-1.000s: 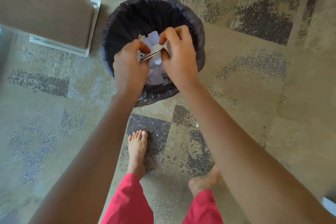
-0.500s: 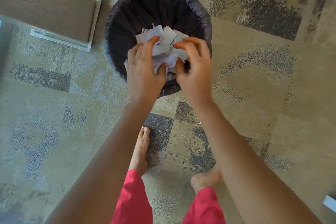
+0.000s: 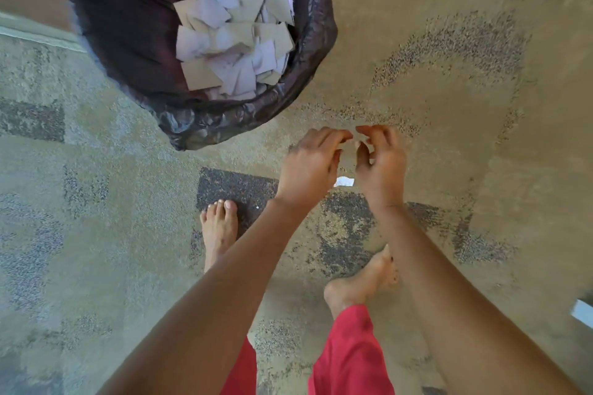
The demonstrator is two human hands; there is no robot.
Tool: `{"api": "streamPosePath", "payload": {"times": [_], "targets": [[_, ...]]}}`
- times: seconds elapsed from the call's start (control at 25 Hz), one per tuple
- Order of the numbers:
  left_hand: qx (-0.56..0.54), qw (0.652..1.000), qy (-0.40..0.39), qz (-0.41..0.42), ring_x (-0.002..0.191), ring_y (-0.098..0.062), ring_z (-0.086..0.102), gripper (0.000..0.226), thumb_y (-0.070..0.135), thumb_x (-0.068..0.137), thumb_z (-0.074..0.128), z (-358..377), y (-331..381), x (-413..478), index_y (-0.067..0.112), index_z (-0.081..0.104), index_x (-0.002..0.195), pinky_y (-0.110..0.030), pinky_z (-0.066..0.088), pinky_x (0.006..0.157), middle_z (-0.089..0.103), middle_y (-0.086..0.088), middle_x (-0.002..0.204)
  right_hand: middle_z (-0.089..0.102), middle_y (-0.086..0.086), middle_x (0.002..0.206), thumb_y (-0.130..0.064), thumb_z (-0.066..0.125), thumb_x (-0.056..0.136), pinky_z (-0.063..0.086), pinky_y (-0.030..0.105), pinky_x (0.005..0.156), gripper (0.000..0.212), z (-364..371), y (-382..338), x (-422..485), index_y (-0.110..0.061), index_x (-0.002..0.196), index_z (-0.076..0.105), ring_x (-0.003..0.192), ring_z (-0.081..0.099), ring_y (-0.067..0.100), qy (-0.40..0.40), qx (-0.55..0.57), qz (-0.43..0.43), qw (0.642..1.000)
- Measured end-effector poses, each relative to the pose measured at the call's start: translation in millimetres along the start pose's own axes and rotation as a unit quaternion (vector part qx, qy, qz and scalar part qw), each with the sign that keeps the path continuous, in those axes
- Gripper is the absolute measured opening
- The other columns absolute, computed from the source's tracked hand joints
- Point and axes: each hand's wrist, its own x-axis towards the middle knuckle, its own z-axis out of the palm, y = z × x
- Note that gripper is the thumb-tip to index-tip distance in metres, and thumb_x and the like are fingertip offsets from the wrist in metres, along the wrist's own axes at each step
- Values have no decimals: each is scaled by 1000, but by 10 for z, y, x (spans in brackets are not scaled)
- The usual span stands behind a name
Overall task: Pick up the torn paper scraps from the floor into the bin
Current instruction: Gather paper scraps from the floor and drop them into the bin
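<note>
The bin (image 3: 224,125), lined with a black bag, stands at the upper left and holds a heap of torn white and tan paper scraps (image 3: 234,42). My left hand (image 3: 313,163) and my right hand (image 3: 380,160) hover side by side over the carpet, just right of and below the bin. Both have loosely curled fingers and hold nothing. One small white scrap (image 3: 344,182) lies on the carpet, seen in the gap between my wrists. A tiny white speck (image 3: 257,207) lies near my left foot.
Patterned beige and dark carpet (image 3: 449,106) covers the floor. A piece of furniture with a pale base (image 3: 29,30) stands left of the bin. My bare feet (image 3: 219,228) are below the hands. A white object (image 3: 582,313) shows at the right edge.
Both hands let the bunch of scraps fall into the bin, then drew back out and down to the carpet right of it. The view tilted down, toward the floor.
</note>
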Motion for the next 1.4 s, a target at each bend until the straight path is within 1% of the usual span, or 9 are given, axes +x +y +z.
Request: {"api": "streamPosePath", "payload": {"times": [0.12,0.32,0.48,0.6,0.72,0.92,1.12,1.24,1.4], "targets": [[38,991,-105,-79,98,-21,63,28,13,87,68,446,-269,-62,16,63,114,-42,58,75,67,-1,106,58,12,118,-3,60,88,57,30,83,29,187,457,-179,-5,116,63,94,66,25,-89,-60,39,994],[109,955,-249,-116,111,-26,60,39,22,86,70,1027,-431,-188,16,57,123,-43,55,84,63,-5,118,51,12,129,-11,69,84,51,36,96,43,518,922,-350,-6,125,56,112,58,28,-240,-140,86,957],[175,945,-249,-117,118,-28,54,49,30,84,72,1399,-427,-257,10,50,123,-42,54,87,63,-9,119,46,18,133,-9,74,79,50,40,94,55,667,1032,-407,-4,126,46,118,51,34,-266,-198,77,940],[201,950,-210,-116,115,-27,55,35,22,87,69,1485,-432,-228,10,53,116,-39,51,83,67,-9,113,53,19,125,-6,74,78,49,39,92,55,717,1042,-403,-2,124,44,117,51,32,-262,-206,57,941],[175,955,-196,-138,111,-27,56,20,13,92,59,1460,-391,-178,11,58,112,-38,50,80,69,-9,108,58,18,118,-7,71,82,52,40,86,45,729,1045,-378,-2,121,50,110,56,32,-246,-158,99,951],[77,957,-180,-214,97,-24,63,14,14,92,62,1126,-308,-53,16,68,105,-38,56,74,69,-5,102,68,10,99,-3,64,85,47,24,72,15,579,824,-274,-6,99,67,90,65,25,-210,-78,125,967],[-45,952,-154,-260,80,-15,67,12,26,93,61,349,-78,27,26,69,103,-31,57,69,71,5,95,64,5,98,-4,67,85,58,30,73,15,52,199,-181,-8,99,69,79,64,17,-106,18,82,991],[-124,944,-117,-282,76,-10,66,15,34,94,61,-261,117,20,26,69,103,-26,54,69,73,8,91,63,0,96,-4,67,85,57,22,66,16,-275,-377,-105,-11,99,69,75,62,9,-68,74,54,993],[-232,928,-47,-288,73,-7,66,12,31,92,63,-1067,356,60,23,71,94,-31,56,69,72,6,78,63,2,94,-6,66,88,52,14,69,10,-570,-1181,112,-7,98,69,80,62,8,-14,139,-2,990]]}}
